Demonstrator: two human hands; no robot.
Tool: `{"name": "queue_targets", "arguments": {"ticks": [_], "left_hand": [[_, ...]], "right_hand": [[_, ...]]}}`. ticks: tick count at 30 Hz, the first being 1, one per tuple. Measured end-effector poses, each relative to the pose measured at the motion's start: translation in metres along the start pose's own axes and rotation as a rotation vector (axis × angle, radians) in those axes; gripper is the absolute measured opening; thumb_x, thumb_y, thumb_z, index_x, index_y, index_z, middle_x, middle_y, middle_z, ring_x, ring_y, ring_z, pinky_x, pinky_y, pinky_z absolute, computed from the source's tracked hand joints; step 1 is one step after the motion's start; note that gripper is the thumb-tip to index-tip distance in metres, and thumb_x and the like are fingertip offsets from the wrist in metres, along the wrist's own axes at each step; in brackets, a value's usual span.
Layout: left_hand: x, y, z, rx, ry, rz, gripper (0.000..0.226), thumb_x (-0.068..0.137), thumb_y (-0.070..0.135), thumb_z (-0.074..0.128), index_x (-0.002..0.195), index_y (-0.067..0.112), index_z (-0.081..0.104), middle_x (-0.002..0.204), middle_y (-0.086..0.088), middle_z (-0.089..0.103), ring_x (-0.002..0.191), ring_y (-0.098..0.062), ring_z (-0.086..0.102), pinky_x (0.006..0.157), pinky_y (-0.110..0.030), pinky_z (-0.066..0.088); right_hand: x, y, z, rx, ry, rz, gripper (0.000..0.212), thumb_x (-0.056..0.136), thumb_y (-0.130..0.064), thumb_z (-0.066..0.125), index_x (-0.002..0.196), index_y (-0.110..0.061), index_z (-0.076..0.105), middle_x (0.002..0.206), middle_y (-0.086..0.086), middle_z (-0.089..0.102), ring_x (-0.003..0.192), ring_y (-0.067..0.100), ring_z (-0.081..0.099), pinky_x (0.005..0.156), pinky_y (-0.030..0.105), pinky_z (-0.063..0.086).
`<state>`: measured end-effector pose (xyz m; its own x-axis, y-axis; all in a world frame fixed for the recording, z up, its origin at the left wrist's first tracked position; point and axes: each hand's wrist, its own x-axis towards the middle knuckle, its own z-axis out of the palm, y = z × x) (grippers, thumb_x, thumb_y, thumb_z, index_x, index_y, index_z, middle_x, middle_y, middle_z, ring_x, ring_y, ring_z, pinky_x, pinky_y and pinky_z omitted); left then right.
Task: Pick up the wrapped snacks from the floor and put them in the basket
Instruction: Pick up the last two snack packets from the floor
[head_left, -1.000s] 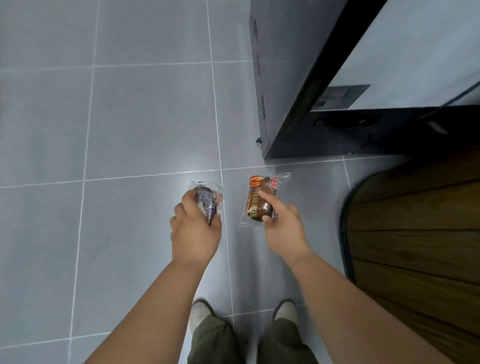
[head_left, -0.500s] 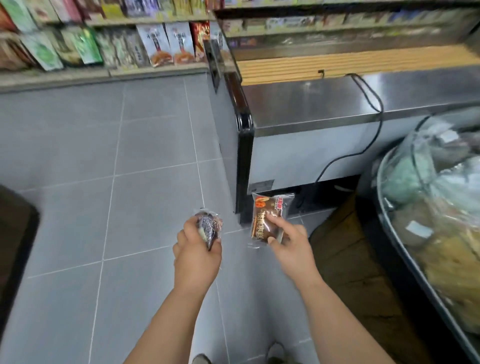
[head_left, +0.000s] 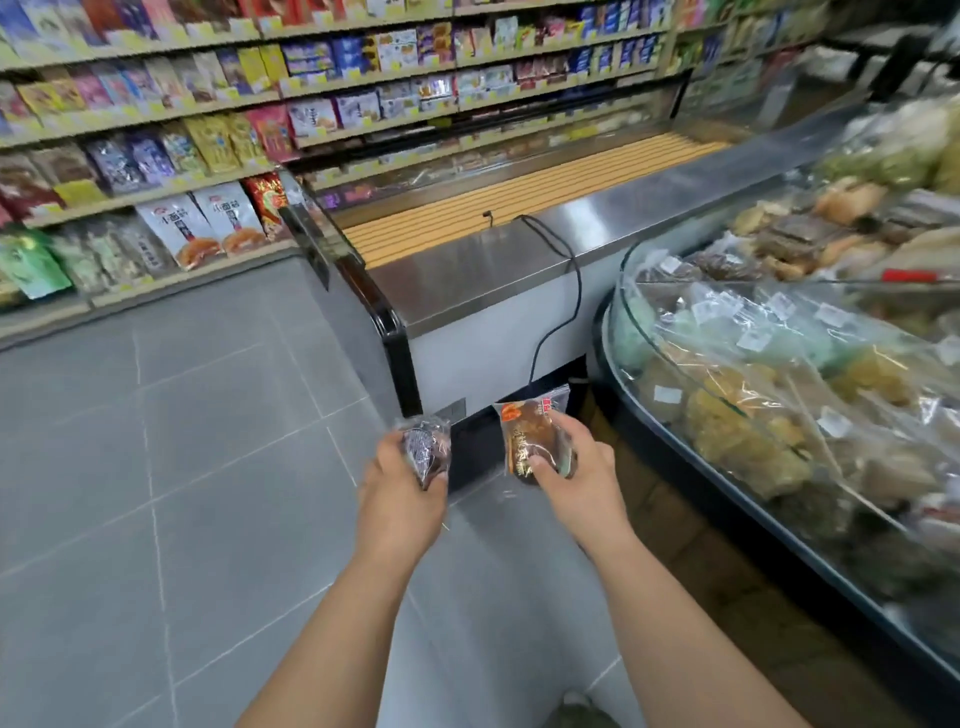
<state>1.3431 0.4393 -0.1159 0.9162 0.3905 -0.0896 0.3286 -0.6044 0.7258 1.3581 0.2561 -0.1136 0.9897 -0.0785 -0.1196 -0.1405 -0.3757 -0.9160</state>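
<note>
My left hand (head_left: 402, 496) grips a small dark snack in a clear wrapper (head_left: 426, 447), held up at waist height over the grey tiled floor. My right hand (head_left: 576, 478) grips a brown cake in a clear wrapper with a red and orange label (head_left: 530, 436), its top corner sticking up above my fingers. The two hands are side by side, a short gap between them. To the right stands a curved display bin (head_left: 618, 322) with a glass rim, filled with bagged snacks. No separate basket shows.
A steel-topped chest freezer (head_left: 483, 270) with a black cable stands straight ahead. Store shelves (head_left: 182, 171) packed with snack bags line the back and left. Grey floor tiles (head_left: 182, 467) stretch out to the left. A red handle (head_left: 909, 275) lies over the bin's contents.
The view has risen from the floor to the shelves and the display bin. Both hands have lifted with their snacks and keep the same grip.
</note>
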Motion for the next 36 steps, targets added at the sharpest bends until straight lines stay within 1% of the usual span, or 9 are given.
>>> {"name": "queue_targets", "arguments": {"ticks": [3, 7, 11, 16, 20, 25, 27, 31, 36], "left_hand": [[-0.011, 0.004, -0.007, -0.006, -0.075, 0.104, 0.061, 0.082, 0.019, 0.065, 0.135, 0.018, 0.034, 0.13, -0.012, 0.049, 0.116, -0.032, 0.049, 0.098, -0.038, 0.042], [-0.033, 0.013, 0.001, 0.006, -0.222, 0.195, 0.063, 0.08, 0.025, 0.065, 0.133, 0.024, 0.031, 0.125, -0.011, 0.05, 0.107, -0.032, 0.053, 0.091, -0.046, 0.048], [-0.071, 0.037, 0.03, 0.083, -0.365, 0.315, 0.066, 0.081, 0.024, 0.068, 0.136, 0.016, 0.034, 0.13, -0.016, 0.047, 0.116, -0.037, 0.047, 0.099, -0.043, 0.04], [-0.145, 0.078, 0.068, 0.127, -0.577, 0.503, 0.066, 0.083, 0.023, 0.067, 0.137, 0.015, 0.032, 0.13, -0.017, 0.048, 0.118, -0.036, 0.047, 0.099, -0.039, 0.041], [-0.22, 0.106, 0.095, 0.166, -0.722, 0.641, 0.064, 0.082, 0.028, 0.066, 0.136, 0.018, 0.032, 0.128, -0.017, 0.047, 0.115, -0.038, 0.048, 0.097, -0.041, 0.041], [-0.331, 0.123, 0.114, 0.173, -0.895, 0.797, 0.061, 0.085, 0.029, 0.063, 0.136, 0.021, 0.03, 0.129, -0.014, 0.045, 0.117, -0.036, 0.045, 0.098, -0.041, 0.04], [-0.381, 0.124, 0.119, 0.181, -0.971, 0.844, 0.062, 0.084, 0.029, 0.063, 0.136, 0.021, 0.029, 0.128, -0.013, 0.046, 0.116, -0.036, 0.047, 0.098, -0.043, 0.042], [-0.485, 0.115, 0.123, 0.201, -1.161, 0.897, 0.061, 0.082, 0.033, 0.064, 0.13, 0.022, 0.029, 0.127, -0.012, 0.05, 0.11, -0.034, 0.053, 0.094, -0.045, 0.047], [-0.609, 0.1, 0.116, 0.213, -1.289, 0.997, 0.059, 0.083, 0.031, 0.066, 0.129, 0.022, 0.029, 0.127, -0.01, 0.051, 0.108, -0.03, 0.055, 0.091, -0.037, 0.046]], "right_hand": [[-0.032, 0.005, -0.009, -0.013, 0.104, 0.064, 0.062, 0.088, -0.018, 0.064, 0.14, -0.038, 0.037, 0.129, -0.004, 0.044, 0.095, -0.006, 0.046, 0.09, 0.017, 0.032], [-0.085, 0.018, -0.03, -0.019, 0.231, 0.184, 0.064, 0.088, -0.02, 0.065, 0.144, -0.032, 0.035, 0.136, -0.006, 0.045, 0.105, 0.001, 0.044, 0.09, 0.016, 0.031], [-0.144, 0.037, -0.061, -0.021, 0.388, 0.279, 0.066, 0.087, -0.019, 0.066, 0.145, -0.027, 0.036, 0.141, -0.004, 0.044, 0.115, 0.003, 0.047, 0.092, 0.013, 0.03], [-0.23, 0.051, -0.108, -0.023, 0.609, 0.39, 0.063, 0.089, -0.02, 0.063, 0.145, -0.03, 0.035, 0.138, -0.002, 0.043, 0.115, 0.007, 0.046, 0.089, 0.014, 0.03], [-0.305, 0.061, -0.145, -0.041, 0.784, 0.442, 0.062, 0.091, -0.02, 0.061, 0.146, -0.029, 0.032, 0.137, -0.004, 0.042, 0.101, -0.001, 0.04, 0.086, 0.01, 0.029], [-0.408, 0.084, -0.18, -0.078, 0.985, 0.515, 0.064, 0.09, -0.02, 0.063, 0.145, -0.03, 0.033, 0.136, -0.005, 0.043, 0.12, 0.006, 0.044, 0.085, 0.005, 0.025], [-0.455, 0.093, -0.189, -0.075, 1.065, 0.549, 0.063, 0.089, -0.02, 0.065, 0.144, -0.03, 0.036, 0.137, -0.005, 0.044, 0.122, 0.008, 0.044, 0.091, 0.008, 0.027], [-0.561, 0.11, -0.202, -0.041, 1.188, 0.639, 0.064, 0.089, -0.02, 0.065, 0.145, -0.03, 0.035, 0.135, -0.005, 0.043, 0.122, 0.008, 0.044, 0.092, 0.011, 0.028], [-0.687, 0.129, -0.208, -0.044, 1.344, 0.698, 0.064, 0.085, -0.014, 0.066, 0.143, -0.027, 0.04, 0.13, -0.004, 0.046, 0.116, 0.002, 0.041, 0.091, 0.008, 0.024]]}}
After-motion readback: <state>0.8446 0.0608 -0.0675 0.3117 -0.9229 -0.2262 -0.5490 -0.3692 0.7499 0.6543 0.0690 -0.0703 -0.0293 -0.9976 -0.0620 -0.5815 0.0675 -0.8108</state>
